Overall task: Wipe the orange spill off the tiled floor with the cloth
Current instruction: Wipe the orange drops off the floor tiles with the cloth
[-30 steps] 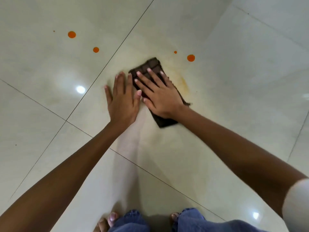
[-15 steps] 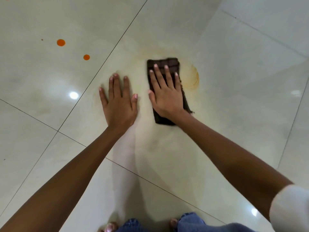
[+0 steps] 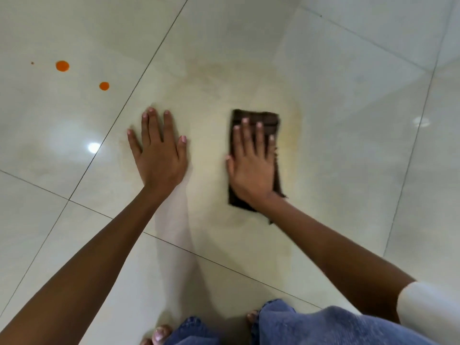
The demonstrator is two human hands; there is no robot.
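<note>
Floor: glossy pale tiled floor with thin dark grout lines, seen from above; we note a bright lamp reflection on the tile to the left. Spill: a faint yellowish smeared film spread across the central tile, plus two round orange drops and and a tiny speck on the tile at upper left, well apart from both hands. Cloth: dark brown, folded into an oblong, lying flat within the smear. Right hand: palm down on the cloth, fingers extended and slightly spread, pressing rather than pinching. Left hand: flat on bare tile beside the cloth, not touching it, fingers splayed, holding nothing. At the bottom edge we list blue denim knees, bare toes and a white sleeve.
</note>
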